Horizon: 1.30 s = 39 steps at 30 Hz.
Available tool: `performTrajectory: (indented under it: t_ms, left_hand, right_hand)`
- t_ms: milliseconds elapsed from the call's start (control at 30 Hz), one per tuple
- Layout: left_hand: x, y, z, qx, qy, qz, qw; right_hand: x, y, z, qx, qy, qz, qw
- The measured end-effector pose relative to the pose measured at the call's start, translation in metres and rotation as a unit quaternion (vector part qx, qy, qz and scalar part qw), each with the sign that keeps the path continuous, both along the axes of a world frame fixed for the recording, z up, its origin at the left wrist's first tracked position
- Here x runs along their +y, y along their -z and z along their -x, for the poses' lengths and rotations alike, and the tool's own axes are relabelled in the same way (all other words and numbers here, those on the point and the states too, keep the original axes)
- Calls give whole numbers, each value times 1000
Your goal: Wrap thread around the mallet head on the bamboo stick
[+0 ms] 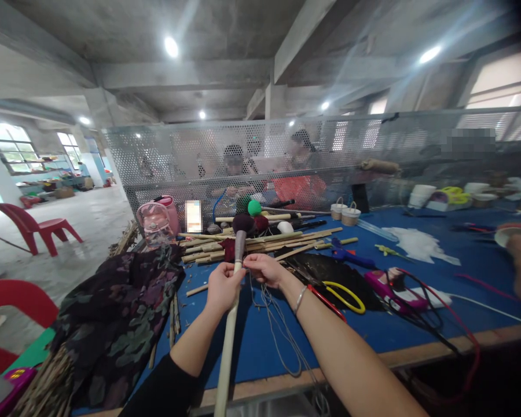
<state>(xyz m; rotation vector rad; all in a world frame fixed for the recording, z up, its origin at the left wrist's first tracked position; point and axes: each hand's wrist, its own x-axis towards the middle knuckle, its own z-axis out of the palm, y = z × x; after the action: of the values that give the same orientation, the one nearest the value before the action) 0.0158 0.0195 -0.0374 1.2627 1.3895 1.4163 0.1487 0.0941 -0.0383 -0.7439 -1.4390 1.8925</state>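
Stick (228,353) with a grey wrap (240,246) near its top

The stick slants over the blue table (254,353), and its low end pokes past the near edge. A dark ball (243,223) sits at its top. The wrap goes around the stick just under the ball, so that part looks mostly done. Below it, the stick is bare. Making the wrap's low end tight may be what is left, I think.

The left hand (224,285) grips the stick just below the wrap. The right hand (264,269) has its fingertips pinched together at the wrap's low end. I cannot tell if they hold the string (278,330) that lies below.

More sticks (208,248) lie behind, near a green ball (254,207) and a white ball (285,227). Dark cloth (125,313) is on the left.
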Motion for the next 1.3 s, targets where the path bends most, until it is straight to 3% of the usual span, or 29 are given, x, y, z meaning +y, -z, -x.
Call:
performTrajectory:
  t_ms: [167,267,333,433,500,600,733,867,967,1067,1133,1300]
  left_hand:
    - [-3,-1,-7,-101,90,24,991]
    - [-4,-1,-9,-90,135,82,983]
    - [-4,0,-7,-25,101,83,991]
    - [-2,4,-3,96,-23,-2,995]
    - [-1,5,0,133,-54,-28,989]
    - [0,4,-1,94,-23,-4,995]
    - [-1,2,-7,-41,49,34,997]
    - [-2,2,-10,-124,101,63,985]
    - [-2,3,-6,-73,97,100,988]
    - [1,8,0,60,18,43,997]
    - [3,12,3,111,-1,16,994]
    - [3,12,4,77,77,37,993]
  right_hand:
    - [-2,0,-1,35,-39,-9,999]
    - [-3,2,1,14,-17,-23,999]
    - [-4,4,5,-12,14,-40,999]
    - [-4,6,11,-32,32,-48,998]
    - [-4,7,14,-31,30,-54,998]
    - [-4,5,13,-25,23,-46,998]
    - [-4,1,8,15,-20,-4,1000]
    - [-5,0,6,31,-34,-34,998]
    - [-6,1,7,-16,7,-42,999]
    - [-9,2,11,-47,35,-36,998]
    - [-10,2,13,-41,32,-40,998]
    - [-6,5,11,-41,24,-39,998]
